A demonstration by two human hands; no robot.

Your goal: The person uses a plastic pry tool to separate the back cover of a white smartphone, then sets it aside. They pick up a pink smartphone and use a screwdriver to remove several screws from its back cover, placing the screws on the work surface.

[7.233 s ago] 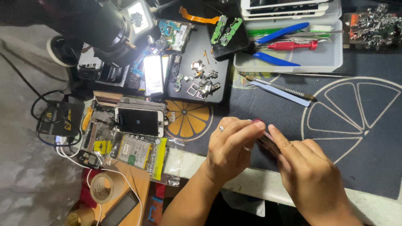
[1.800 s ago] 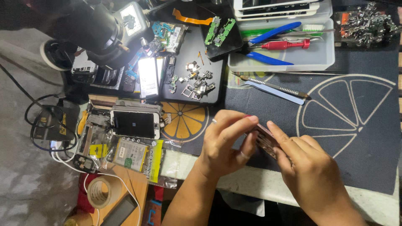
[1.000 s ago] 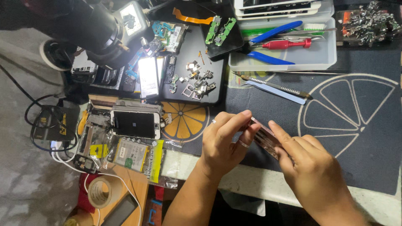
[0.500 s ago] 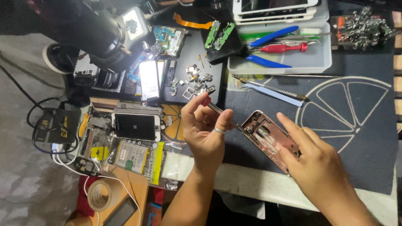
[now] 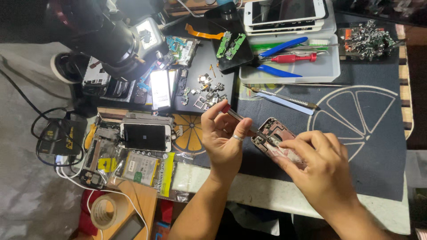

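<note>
Head view: screwdriver (image 5: 240, 119) pinched in left hand (image 5: 224, 140) fingers (image 5: 242, 129), tip on phone frame (image 5: 278, 140).

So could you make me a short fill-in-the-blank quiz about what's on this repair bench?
1. The left hand holds a slim screwdriver with a ____ cap.
2. The right hand steadies an opened ____.
3. The blue-handled pliers lie in a white ____.
4. The dark mat shows a white outline of a sliced ____.

Missing words: red; phone; tray; citrus fruit
</note>
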